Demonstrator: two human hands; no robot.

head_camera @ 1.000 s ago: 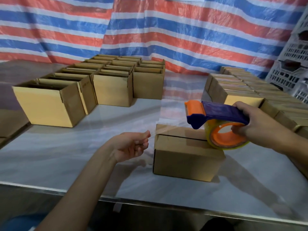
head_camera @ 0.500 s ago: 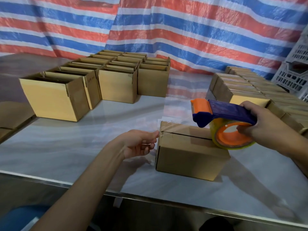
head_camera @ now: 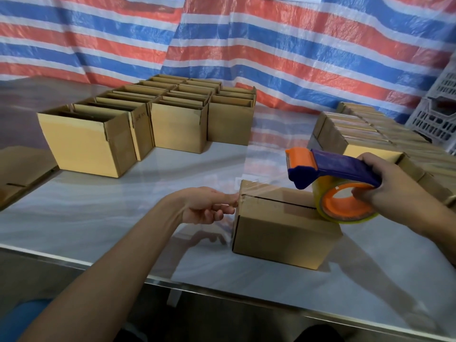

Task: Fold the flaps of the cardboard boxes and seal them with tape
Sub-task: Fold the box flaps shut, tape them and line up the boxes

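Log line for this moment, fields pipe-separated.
left hand: holds tape end at box edge | right hand: grips tape dispenser above box | flaps: folded | stage: tape start

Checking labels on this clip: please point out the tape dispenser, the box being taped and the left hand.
tape dispenser (head_camera: 338, 166), head view, on its blue handle.
box being taped (head_camera: 283, 238), head view, on its front wall.
left hand (head_camera: 207, 206), head view, mid-hand.

Your left hand (head_camera: 202, 208) has moved right and closed the gap to the small closed brown cardboard box (head_camera: 278, 233). A second ago it held the end of the clear tape strip (head_camera: 249, 187) in the air, apart from the box. Now its fingertips (head_camera: 233, 201) touch the box's top left edge, and the strip, running from the orange and blue tape dispenser (head_camera: 330, 169), lies wrinkled over that corner.
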